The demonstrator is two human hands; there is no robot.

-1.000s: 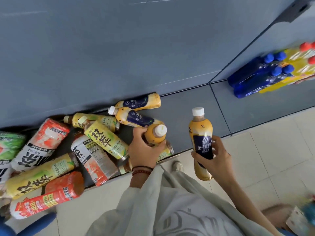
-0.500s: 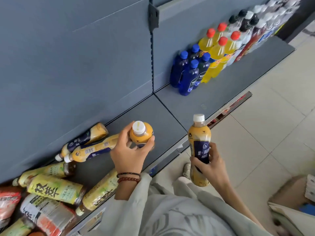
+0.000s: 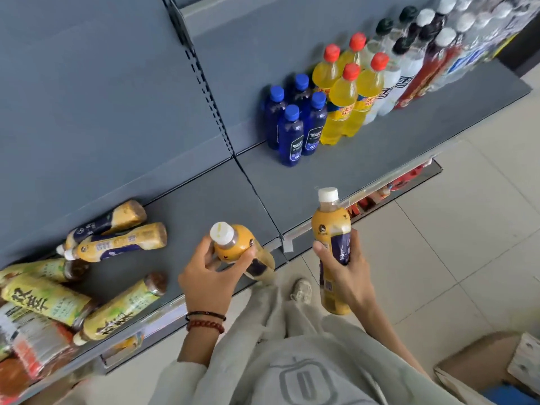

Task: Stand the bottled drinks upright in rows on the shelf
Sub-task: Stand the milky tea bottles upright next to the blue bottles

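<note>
Both hands are loaded. The left hand (image 3: 209,276), with dark and red bead bracelets (image 3: 206,321) at the wrist, wraps its fingers around the shoulder of a yellow plastic milk-tea bottle with a white cap (image 3: 233,247), holding it tilted above the front edge of the grey metal shelf (image 3: 204,206). The right hand (image 3: 347,276) grips a second yellow white-capped bottle with a dark blue label (image 3: 331,226) around its middle, upright, out in front of the shelf lip and over the pale tiled floor (image 3: 467,229).

Back on the shelf, two matching yellow bottles (image 3: 117,235) lie on their sides near the back panel. Further left, a jumble of green-and-yellow labelled tea bottles (image 3: 117,308) lies flat too, with red-labelled ones at the far edge.

On the next shelf section to the right, four blue-capped dark blue bottles (image 3: 295,121) stand upright in tidy rows, touching four red-capped yellow soda bottles (image 3: 347,92), then clear and dark bottles beyond. A brown cardboard box (image 3: 479,361) sits bottom right.
</note>
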